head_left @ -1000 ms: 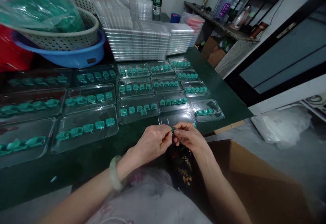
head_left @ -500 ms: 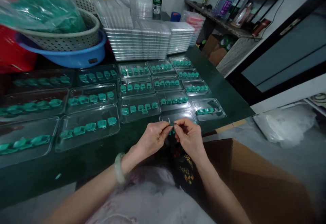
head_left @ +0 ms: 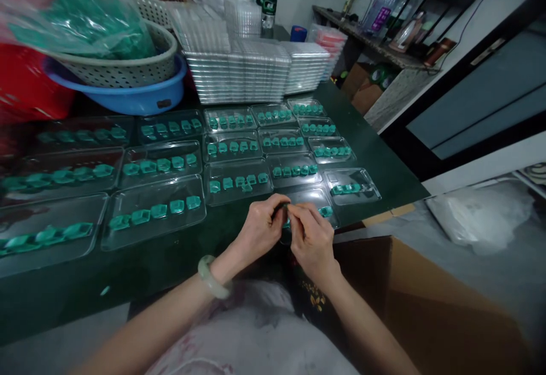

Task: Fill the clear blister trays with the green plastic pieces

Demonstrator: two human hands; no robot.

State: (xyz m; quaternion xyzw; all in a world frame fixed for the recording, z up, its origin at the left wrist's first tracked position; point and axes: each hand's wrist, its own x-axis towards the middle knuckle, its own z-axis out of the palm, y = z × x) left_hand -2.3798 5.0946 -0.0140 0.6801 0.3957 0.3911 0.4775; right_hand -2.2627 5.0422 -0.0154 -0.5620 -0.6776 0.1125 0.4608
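Note:
My left hand (head_left: 261,228), with a pale green bangle (head_left: 212,277) on its wrist, is closed in a pinch at the table's front edge. Fingertip to fingertip with it, my right hand (head_left: 313,239) is also pinched. Between them is a small dark green piece (head_left: 285,205), mostly covered by the fingers. Just behind the hands lies a clear plastic tray (head_left: 310,196), partly hidden by them, with a green piece (head_left: 326,211) showing at its right. Another clear tray (head_left: 365,178) with a row of green pieces (head_left: 345,189) sits to the right.
Several clear trays (head_left: 147,237) with green pieces stand in rows on the dark green table (head_left: 170,272). Behind them are stacked clear trays (head_left: 239,76), a blue basin (head_left: 123,97) and a basket (head_left: 128,74) holding a bag. An open cardboard box (head_left: 426,295) is at my right.
My hands have shifted slightly, and the right fingers have curled in closer to the left ones. More of the tray behind them shows. The whole view has moved a little.

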